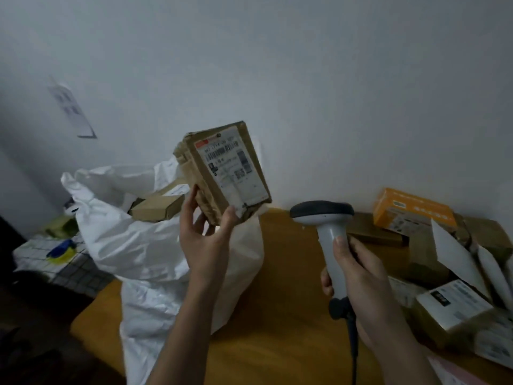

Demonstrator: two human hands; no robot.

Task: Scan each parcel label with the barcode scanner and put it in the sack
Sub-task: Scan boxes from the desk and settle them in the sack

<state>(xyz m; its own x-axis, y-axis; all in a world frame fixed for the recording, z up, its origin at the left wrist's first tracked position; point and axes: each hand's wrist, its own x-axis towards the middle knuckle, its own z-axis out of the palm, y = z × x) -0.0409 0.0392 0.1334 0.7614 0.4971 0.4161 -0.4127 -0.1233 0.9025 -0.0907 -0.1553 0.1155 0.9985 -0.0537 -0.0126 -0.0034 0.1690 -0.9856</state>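
We see the left hand (206, 234) gripping a brown parcel (222, 173) by its lower end, held tilted above the open white sack (133, 245), its label (231, 168) turned toward us. The right hand (361, 279) is wrapped around the barcode scanner (327, 226), held upright just right of the parcel, over the wooden table (277, 315) near a pile of parcels (433, 259).
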